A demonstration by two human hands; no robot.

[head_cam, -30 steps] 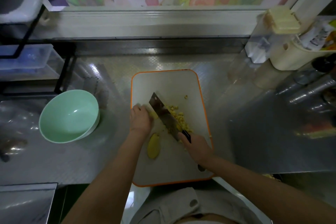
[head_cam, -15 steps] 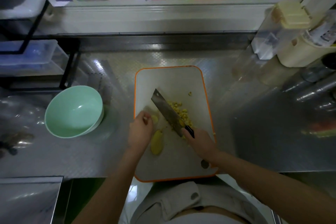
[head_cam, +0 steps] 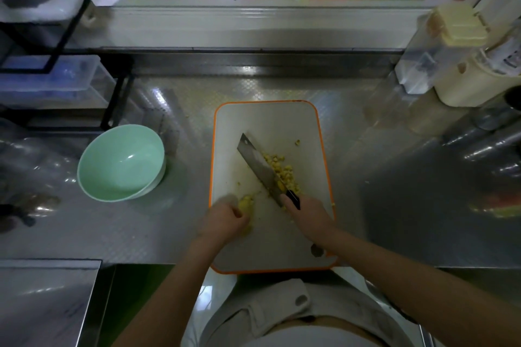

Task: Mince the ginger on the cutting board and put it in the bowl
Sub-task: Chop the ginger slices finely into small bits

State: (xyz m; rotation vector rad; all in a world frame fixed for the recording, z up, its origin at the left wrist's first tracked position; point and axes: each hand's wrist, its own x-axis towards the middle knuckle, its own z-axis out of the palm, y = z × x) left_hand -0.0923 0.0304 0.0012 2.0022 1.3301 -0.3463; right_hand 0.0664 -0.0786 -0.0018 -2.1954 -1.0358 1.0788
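A white cutting board (head_cam: 282, 118) with an orange rim lies on the steel counter. Chopped ginger bits (head_cam: 283, 170) are piled on it, just right of the cleaver (head_cam: 259, 167). My right hand (head_cam: 308, 213) grips the cleaver's black handle, blade slanting up to the left and resting on the board. My left hand (head_cam: 225, 220) has its fingers curled around a yellow ginger piece (head_cam: 245, 202) at the board's left side; most of the piece is hidden under the hand. An empty mint-green bowl (head_cam: 121, 162) stands on the counter to the left of the board.
A black rack with clear plastic boxes (head_cam: 48, 79) stands at the back left. Cream and clear containers (head_cam: 456, 59) and metal items (head_cam: 496, 138) crowd the right side. The counter's front edge runs just below the board.
My left hand left the blade's side, slid back toward me and closed over the ginger piece. The cleaver stayed by the chopped pile.
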